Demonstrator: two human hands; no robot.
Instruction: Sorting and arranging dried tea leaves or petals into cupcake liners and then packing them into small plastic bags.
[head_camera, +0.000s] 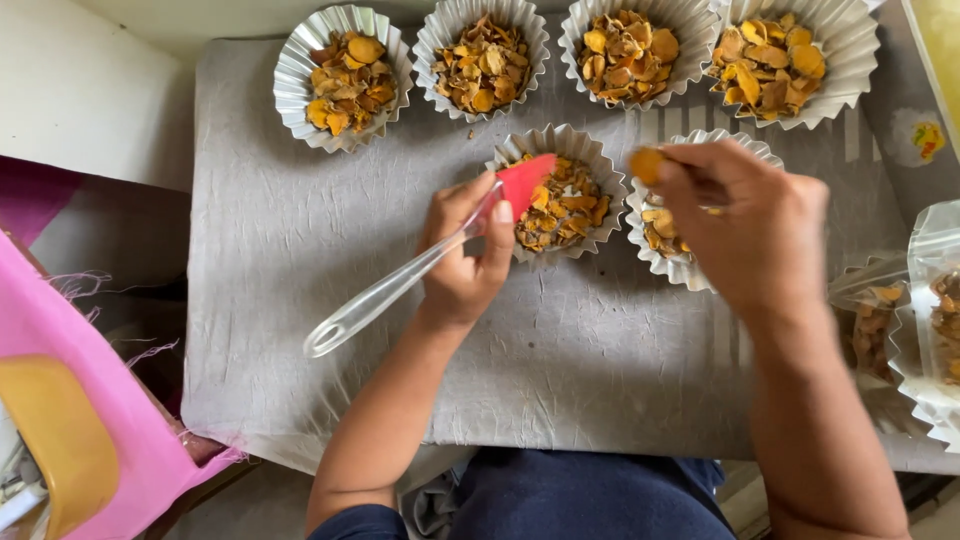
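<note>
Centre frame, the left hand (462, 262) is clamped on a clear-handled spatula (420, 262), its red blade over a foil cup (560, 195) of dried orange slices; right of it, the right hand (745, 225) pinches one orange slice (647, 165) above another foil cup (668, 262)

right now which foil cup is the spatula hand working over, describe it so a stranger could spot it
On the grey cloth, below the back row of four filled foil cups, sit two more. It is the left one of that pair, the foil cup holding orange slices. Only it has the red spatula, held by the left hand, at its rim.
</note>
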